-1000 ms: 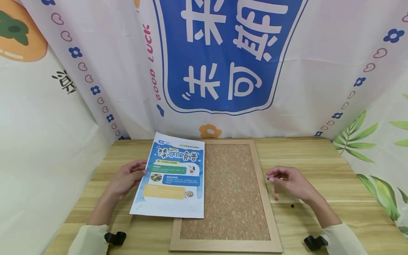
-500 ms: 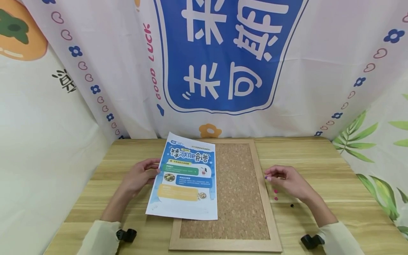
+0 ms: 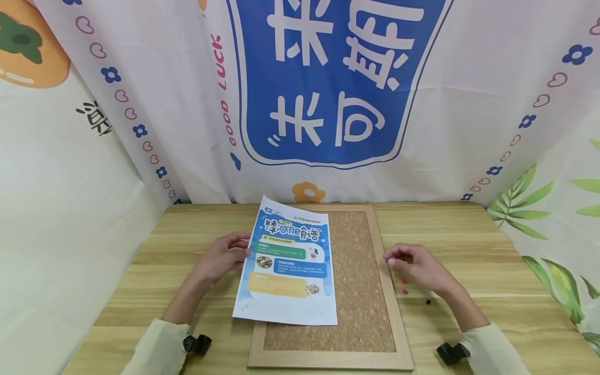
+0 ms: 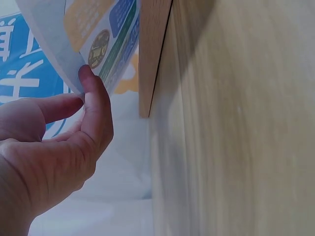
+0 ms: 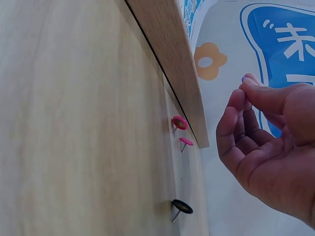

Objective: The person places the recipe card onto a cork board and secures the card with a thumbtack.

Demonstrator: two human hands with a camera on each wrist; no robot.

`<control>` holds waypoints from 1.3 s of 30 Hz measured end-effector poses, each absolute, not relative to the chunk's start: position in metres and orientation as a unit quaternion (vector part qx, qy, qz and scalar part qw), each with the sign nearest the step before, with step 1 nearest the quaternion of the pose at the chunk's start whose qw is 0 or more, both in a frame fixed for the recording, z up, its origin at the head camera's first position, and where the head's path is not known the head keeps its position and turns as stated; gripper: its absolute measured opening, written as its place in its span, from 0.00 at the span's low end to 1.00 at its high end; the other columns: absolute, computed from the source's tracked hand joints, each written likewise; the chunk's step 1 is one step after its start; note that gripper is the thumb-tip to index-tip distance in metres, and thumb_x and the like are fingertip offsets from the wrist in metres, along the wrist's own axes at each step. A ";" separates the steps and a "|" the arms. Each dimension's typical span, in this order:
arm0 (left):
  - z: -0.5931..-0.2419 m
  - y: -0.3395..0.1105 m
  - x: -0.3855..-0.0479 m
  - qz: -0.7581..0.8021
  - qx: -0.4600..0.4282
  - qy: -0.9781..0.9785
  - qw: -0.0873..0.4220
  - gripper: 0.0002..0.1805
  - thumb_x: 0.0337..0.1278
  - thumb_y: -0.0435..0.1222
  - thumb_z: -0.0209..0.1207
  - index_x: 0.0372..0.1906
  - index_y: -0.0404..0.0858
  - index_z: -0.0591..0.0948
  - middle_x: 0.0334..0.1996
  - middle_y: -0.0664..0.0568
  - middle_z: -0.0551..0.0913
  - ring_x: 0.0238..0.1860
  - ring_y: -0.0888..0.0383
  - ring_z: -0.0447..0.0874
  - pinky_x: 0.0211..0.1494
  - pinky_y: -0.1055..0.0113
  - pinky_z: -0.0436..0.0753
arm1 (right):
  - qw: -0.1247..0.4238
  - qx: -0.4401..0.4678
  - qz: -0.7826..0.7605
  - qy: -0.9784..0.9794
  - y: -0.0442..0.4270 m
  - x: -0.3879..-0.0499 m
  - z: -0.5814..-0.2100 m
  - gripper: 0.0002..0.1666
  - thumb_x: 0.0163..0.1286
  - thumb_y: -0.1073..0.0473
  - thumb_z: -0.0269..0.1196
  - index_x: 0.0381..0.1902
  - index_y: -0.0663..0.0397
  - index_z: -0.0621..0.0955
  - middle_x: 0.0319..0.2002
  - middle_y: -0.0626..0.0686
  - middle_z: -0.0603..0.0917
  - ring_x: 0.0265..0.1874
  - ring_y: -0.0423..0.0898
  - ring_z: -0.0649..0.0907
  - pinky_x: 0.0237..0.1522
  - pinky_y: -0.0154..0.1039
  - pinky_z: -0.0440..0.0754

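My left hand point(image 3: 221, 262) pinches the left edge of a printed paper sheet point(image 3: 290, 311) between thumb and fingers. Tilted, the sheet hangs over the left part of a wood-framed corkboard point(image 3: 361, 271), covering some of its cork and left frame. In the left wrist view the thumb and fingertips of the left hand point(image 4: 59, 132) meet at the sheet's edge. By the board's right frame, my right hand point(image 3: 419, 265) holds a small purple thumbtack point(image 3: 387, 260) between thumb and fingertips. Most of that thumbtack point(image 5: 244, 78) is hidden by the fingers in the right wrist view.
Two pink thumbtacks point(image 5: 179, 123) and a black thumbtack point(image 5: 182, 206) lie on the wooden table point(image 3: 469, 245), right of the board, below the right hand. A printed curtain point(image 3: 422, 177) hangs behind the table's far edge.
My left hand has carried the sheet to the right, farther over the corkboard. The right hand has shifted slightly left toward the frame, the purple thumbtack still pinched.
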State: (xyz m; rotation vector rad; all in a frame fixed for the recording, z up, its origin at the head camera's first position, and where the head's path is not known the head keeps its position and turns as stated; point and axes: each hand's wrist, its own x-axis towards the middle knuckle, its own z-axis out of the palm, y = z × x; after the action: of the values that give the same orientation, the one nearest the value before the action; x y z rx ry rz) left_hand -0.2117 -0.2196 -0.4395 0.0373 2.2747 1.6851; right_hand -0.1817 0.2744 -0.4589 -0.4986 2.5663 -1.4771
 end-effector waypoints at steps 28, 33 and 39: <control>-0.450 -0.172 -0.214 0.559 0.019 0.812 0.167 0.27 0.71 0.27 0.62 0.72 0.35 0.76 0.54 0.38 0.81 0.46 0.51 0.88 0.47 0.61 0.92 | 0.101 -0.164 -0.479 0.856 0.264 -0.196 -0.457 0.07 0.80 0.64 0.63 0.49 0.62 0.85 0.44 0.60 0.87 0.38 0.44 0.81 0.38 0.35 0.84; -0.451 -0.162 -0.215 0.554 0.024 0.813 0.176 0.26 0.70 0.27 0.65 0.70 0.33 0.77 0.52 0.37 0.85 0.43 0.51 0.91 0.42 0.62 0.93 | 0.099 -0.153 -0.478 0.859 0.260 -0.198 -0.456 0.07 0.79 0.64 0.64 0.49 0.61 0.85 0.44 0.59 0.87 0.38 0.45 0.81 0.38 0.35 0.84; -0.452 -0.153 -0.218 0.543 0.019 0.820 0.182 0.26 0.68 0.26 0.67 0.69 0.32 0.77 0.50 0.37 0.87 0.41 0.51 0.91 0.40 0.61 0.94 | 0.107 -0.148 -0.481 0.857 0.256 -0.200 -0.457 0.08 0.79 0.63 0.64 0.50 0.61 0.86 0.46 0.59 0.88 0.39 0.47 0.81 0.39 0.35 0.85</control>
State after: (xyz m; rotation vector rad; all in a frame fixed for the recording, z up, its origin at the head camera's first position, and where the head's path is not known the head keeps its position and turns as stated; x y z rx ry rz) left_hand -0.2185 -0.1526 -0.4522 0.0525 2.3139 1.5337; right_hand -0.1999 0.2556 -0.4569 -0.4355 2.5250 -1.4171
